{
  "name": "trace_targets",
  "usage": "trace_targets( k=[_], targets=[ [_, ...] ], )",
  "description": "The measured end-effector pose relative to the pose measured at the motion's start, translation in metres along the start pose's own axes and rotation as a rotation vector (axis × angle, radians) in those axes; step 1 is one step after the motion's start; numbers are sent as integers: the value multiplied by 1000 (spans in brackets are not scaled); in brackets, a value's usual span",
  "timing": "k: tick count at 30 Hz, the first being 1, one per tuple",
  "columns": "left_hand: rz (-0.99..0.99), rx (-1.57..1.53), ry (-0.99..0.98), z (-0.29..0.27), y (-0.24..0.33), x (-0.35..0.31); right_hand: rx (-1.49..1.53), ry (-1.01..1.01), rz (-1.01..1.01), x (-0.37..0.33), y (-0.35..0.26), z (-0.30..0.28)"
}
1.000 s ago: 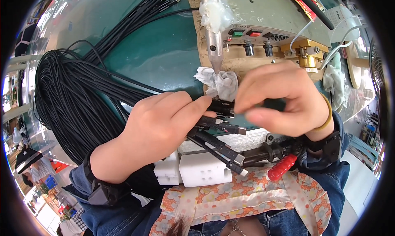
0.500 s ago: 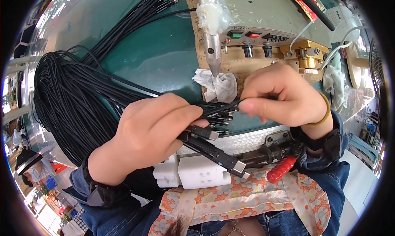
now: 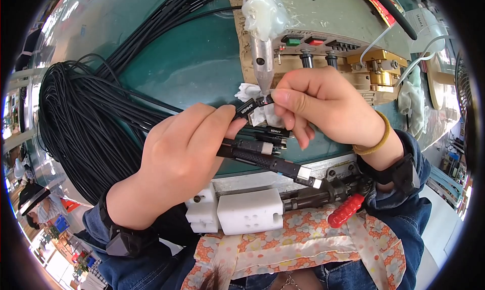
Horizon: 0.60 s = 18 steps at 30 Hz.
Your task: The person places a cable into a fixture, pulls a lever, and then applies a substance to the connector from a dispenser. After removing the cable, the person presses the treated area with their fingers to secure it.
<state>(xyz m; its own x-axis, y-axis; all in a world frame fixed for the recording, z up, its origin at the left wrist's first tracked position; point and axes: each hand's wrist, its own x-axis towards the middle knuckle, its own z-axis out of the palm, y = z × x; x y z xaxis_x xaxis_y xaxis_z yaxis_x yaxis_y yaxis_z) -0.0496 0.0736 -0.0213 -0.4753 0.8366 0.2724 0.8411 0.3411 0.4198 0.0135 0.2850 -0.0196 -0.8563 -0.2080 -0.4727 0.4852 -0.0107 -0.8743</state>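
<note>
My left hand (image 3: 184, 158) is closed around several black cables, whose metal-tipped plugs stick out past the fingers to the right. One black cable plug (image 3: 247, 108) points up and right from its fingertips. My right hand (image 3: 323, 100) pinches a small dark piece at the far end of that plug; the fingers partly hide it. Directly above this spot, the tip of a metal dispensing nozzle (image 3: 263, 82) meets or nearly meets the plug. Below it, more cable plugs (image 3: 283, 167) fan out over the metal rail. A crumpled white tissue (image 3: 247, 92) lies behind the plug.
A thick bundle of black cables (image 3: 76, 133) covers the left of the green table (image 3: 187, 72). Behind my right hand stands a control box (image 3: 333, 17) with knobs and buttons. White blocks (image 3: 250, 211) and a red-handled clamp (image 3: 346, 210) sit along the near edge.
Both hands have moved up, bringing the pinched plug from below the tissue to the nozzle tip. The cables in my left hand have shifted with it.
</note>
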Motion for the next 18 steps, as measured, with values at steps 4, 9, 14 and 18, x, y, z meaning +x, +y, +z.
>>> trace_targets(
  k=[4,9,14,18],
  targets=[
    [6,6,37,0,0,0,11,-13,23,-1,-2,-2],
    [24,19,47,0,-3,-2,-487,52,-366,0,4,-6],
    [30,31,11,-2,-2,-1,-897,168,-877,5,11,-10],
    [42,-3,42,0,-4,1,-1067,224,-860,-1,11,-10]
  ],
)
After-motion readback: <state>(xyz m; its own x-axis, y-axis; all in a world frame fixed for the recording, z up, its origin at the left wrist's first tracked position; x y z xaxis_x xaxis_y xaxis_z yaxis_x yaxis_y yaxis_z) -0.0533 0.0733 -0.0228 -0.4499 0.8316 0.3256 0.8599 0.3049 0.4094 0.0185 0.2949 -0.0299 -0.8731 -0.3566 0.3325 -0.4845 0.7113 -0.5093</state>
